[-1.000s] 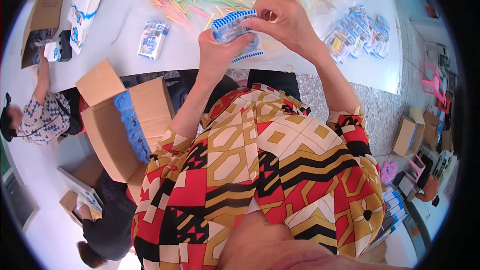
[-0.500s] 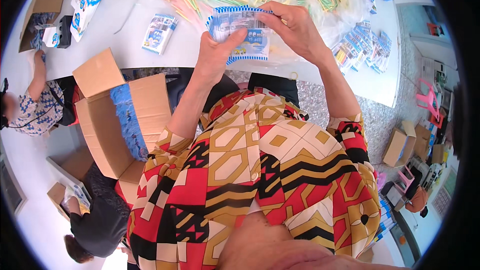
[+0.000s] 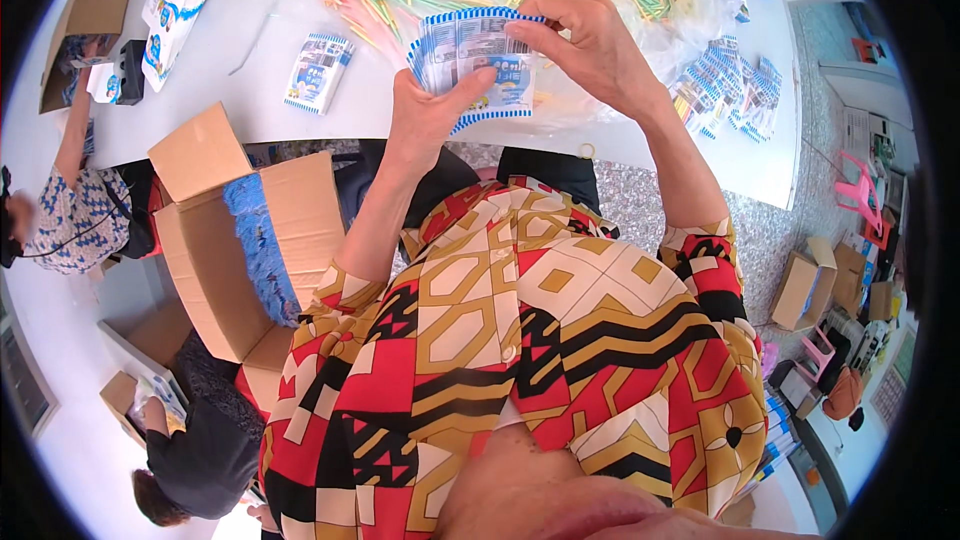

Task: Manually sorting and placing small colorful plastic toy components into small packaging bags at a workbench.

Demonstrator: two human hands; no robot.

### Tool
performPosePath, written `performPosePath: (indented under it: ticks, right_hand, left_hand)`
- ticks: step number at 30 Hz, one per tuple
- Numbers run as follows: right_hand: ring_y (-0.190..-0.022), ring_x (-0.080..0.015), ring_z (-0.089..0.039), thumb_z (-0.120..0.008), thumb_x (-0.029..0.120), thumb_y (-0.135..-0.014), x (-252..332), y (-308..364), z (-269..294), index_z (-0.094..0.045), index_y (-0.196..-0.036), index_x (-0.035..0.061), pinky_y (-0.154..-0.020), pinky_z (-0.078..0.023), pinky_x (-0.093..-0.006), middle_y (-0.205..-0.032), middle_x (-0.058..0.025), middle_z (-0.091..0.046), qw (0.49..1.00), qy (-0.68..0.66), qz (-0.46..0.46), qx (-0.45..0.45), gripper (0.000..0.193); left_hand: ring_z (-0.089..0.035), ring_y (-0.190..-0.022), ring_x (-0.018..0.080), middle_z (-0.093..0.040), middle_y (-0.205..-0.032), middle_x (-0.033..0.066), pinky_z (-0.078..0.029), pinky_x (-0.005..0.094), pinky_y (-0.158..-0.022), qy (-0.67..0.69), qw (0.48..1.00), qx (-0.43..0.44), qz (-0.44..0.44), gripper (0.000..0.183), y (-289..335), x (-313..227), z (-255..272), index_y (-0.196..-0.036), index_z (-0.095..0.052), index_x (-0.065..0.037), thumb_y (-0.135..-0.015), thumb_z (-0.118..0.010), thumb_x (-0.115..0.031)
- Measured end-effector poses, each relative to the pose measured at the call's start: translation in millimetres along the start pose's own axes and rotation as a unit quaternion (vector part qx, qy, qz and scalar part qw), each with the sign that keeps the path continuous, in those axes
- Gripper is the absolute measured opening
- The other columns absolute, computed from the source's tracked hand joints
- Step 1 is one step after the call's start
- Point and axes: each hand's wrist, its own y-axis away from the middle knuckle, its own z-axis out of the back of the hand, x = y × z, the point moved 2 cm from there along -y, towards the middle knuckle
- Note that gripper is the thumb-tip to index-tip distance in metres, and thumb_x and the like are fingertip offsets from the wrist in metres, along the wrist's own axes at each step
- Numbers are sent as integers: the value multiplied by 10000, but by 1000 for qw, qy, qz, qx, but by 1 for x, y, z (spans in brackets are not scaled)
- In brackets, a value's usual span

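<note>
Plastic, flat, blue-edged packets (image 3: 475, 46) are pinched by left fingers (image 3: 462, 94) and right fingers (image 3: 538, 37).

Bright, diffuse light washes the pale tabletop (image 3: 240, 105) toward eleven o'clock; a patch (image 3: 240, 525) near seven glares white, and the bowed rim falls to black.

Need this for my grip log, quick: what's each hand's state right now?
Left hand: closed, holding a fanned stack of blue-and-white packets.
Right hand: closed, pinching their upper right corner.
</note>
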Motion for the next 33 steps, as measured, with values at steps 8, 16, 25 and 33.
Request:
performPosePath:
  ticks: [8, 16, 25, 33]
  right_hand:
    - [-672, -125, -532, -568, 34, -847, 6, 0, -3, -603, -958, 6, -629, -452, -260, -772, -65, -610, 999, -6, 42, -14, 120]
    - [-738, -120, -563, -636, 15, -786, 23, 4, 3, -612, -993, 28, -657, -475, -250, -946, -52, -627, 994, -56, 77, -57, 209]
    - [-820, -187, -595, -701, -8, -691, 28, 15, 6, -629, -937, 56, -654, -495, -277, -1017, -69, -587, 952, 121, 236, -150, 265]
    - [-726, -175, -611, -650, 8, -638, 30, 17, 5, -602, -827, 37, -575, -503, -277, -961, -52, -611, 917, 211, 325, -99, 197]
  left_hand:
    - [-604, -782, 105, -654, -910, 77, -504, 254, -715, 19, 1000, -12, -19, 299, 1, -7, -1, -1009, -622, 40, -755, -716, -86]
    - [-629, -790, 135, -656, -910, 100, -526, 271, -726, 42, 996, -19, -72, 314, 1, -3, 2, -1015, -602, 57, -726, -704, -11]
    - [-630, -783, 139, -654, -911, 100, -529, 269, -712, 67, 995, -26, -64, 330, -2, 0, 0, -1020, -593, 61, -704, -686, 45]
    - [-630, -781, 147, -653, -905, 100, -526, 273, -706, 45, 996, -31, -66, 334, -1, -1, -1, -1001, -599, 64, -674, -663, 81]
